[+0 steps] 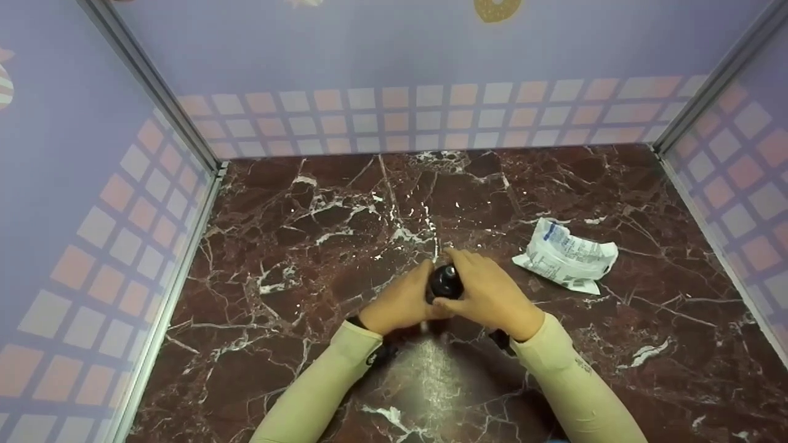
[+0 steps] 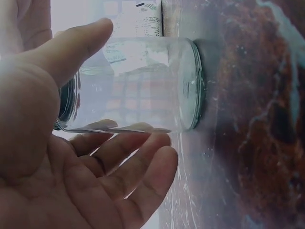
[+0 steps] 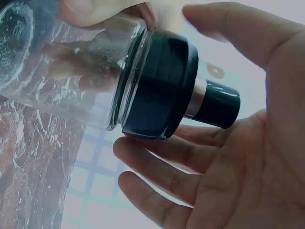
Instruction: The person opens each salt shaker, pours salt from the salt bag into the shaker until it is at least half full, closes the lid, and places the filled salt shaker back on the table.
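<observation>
A clear glass bottle point(image 2: 138, 88) stands upright on the table, with a black cap point(image 3: 159, 86) on its neck. The cap's narrower knob point(image 3: 219, 105) has a silver band. My left hand point(image 1: 400, 301) holds the glass body, thumb on one side and fingers on the other. Around the cap is my right hand point(image 1: 492, 295); in the right wrist view its thumb stands apart from the cap. Some of the right fingers point(image 3: 162, 160) lie close along the cap's far side, and whether they all touch it I cannot tell.
A crumpled white printed packet point(image 1: 569, 255) lies to the right of the bottle. White specks point(image 1: 377, 197) are scattered on the dark red marbled tabletop point(image 1: 277, 357). Purple checked panels point(image 1: 406, 117) enclose the back and both sides.
</observation>
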`<state>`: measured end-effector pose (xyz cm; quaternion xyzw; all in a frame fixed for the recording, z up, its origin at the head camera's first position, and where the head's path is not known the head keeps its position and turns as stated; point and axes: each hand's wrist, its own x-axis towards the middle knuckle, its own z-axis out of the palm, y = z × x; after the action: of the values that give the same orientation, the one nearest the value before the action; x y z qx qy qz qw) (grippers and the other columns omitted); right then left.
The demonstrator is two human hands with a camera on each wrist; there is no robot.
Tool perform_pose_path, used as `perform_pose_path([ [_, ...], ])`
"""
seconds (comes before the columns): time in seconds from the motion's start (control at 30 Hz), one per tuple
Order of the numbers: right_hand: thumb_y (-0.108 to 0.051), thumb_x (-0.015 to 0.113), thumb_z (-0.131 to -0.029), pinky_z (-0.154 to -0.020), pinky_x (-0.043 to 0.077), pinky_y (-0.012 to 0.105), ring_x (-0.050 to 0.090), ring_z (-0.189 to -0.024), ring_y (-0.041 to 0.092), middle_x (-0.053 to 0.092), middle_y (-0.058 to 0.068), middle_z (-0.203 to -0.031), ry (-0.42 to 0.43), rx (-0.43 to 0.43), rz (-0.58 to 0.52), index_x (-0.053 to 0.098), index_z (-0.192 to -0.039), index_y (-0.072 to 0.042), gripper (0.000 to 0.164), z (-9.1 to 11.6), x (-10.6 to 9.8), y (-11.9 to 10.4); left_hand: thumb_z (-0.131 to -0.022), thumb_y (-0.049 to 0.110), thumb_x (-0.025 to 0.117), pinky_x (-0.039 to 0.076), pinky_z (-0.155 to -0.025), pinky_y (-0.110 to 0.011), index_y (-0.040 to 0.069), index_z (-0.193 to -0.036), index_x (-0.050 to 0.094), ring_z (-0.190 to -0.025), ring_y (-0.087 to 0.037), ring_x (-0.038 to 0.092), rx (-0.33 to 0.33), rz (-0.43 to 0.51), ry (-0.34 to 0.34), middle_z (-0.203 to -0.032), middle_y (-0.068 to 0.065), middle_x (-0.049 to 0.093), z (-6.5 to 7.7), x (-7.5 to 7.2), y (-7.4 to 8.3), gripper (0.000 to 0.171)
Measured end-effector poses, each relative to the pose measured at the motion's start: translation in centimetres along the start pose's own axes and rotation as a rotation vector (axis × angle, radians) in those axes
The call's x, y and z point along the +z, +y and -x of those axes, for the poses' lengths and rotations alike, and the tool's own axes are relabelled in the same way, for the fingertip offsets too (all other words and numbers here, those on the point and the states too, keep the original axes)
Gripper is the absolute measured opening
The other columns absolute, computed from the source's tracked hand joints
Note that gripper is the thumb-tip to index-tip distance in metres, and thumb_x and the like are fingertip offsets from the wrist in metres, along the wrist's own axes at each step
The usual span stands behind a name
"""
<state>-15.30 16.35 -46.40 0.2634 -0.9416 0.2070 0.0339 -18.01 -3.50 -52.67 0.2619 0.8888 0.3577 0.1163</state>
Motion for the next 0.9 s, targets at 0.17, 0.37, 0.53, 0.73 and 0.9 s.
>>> perform_pose_path([
  [0.17,-0.047,0.085,-0.082,-0.085,0.056,0.047,0.064,-0.096,0.029,0.063,0.010,-0.108,0.016,0.021,0.040,0.062,-0.122,-0.002,0.065,0.0,-0.1,0.1,-0.072,0.055,0.089,0.052,-0.100,-0.034,0.015,-0.140,0.052,-0.109,-0.013,0.060,0.067,0.053,0.008,-0.127,0.000,0.061,-0.1,-0.1,-0.2,0.087],
  [0.37,-0.046,0.085,-0.081,-0.080,0.056,0.046,0.062,-0.090,0.027,0.060,0.008,-0.103,0.013,0.012,0.056,0.062,-0.117,-0.003,0.061,0.1,-0.2,0.2,-0.077,0.045,0.088,0.051,-0.102,-0.033,0.015,-0.136,0.053,-0.114,-0.013,0.059,0.129,0.059,0.069,-0.127,0.003,0.057,-0.1,-0.4,0.4,0.075],
  [0.53,-0.042,0.085,-0.081,-0.082,0.056,0.046,0.063,-0.091,0.028,0.060,0.009,-0.104,0.006,-0.018,0.051,0.062,-0.121,-0.003,0.060,-0.1,-0.3,0.1,-0.078,0.041,0.089,0.051,-0.104,-0.034,0.012,-0.134,0.056,-0.116,-0.015,0.062,0.147,0.001,0.109,-0.128,0.001,0.061,0.1,-1.0,0.8,0.072],
  [0.73,-0.038,0.084,-0.082,-0.086,0.057,0.046,0.065,-0.095,0.028,0.064,0.010,-0.109,0.007,-0.057,0.049,0.063,-0.123,-0.002,0.059,-0.3,-0.2,0.1,-0.079,0.045,0.088,0.052,-0.103,-0.036,0.012,-0.134,0.059,-0.113,-0.016,0.063,0.091,-0.016,0.098,-0.125,0.000,0.064,0.3,-1.4,1.1,0.071],
  [0.9,-0.032,0.085,-0.079,-0.089,0.057,0.046,0.065,-0.097,0.029,0.065,0.010,-0.112,0.036,-0.101,0.034,0.064,-0.124,-0.002,0.058,0.1,-0.4,0.3,-0.079,0.047,0.087,0.054,-0.097,-0.036,0.016,-0.130,0.063,-0.105,-0.014,0.064,0.093,-0.030,0.069,-0.117,0.002,0.065,0.2,-1.2,1.6,0.065],
])
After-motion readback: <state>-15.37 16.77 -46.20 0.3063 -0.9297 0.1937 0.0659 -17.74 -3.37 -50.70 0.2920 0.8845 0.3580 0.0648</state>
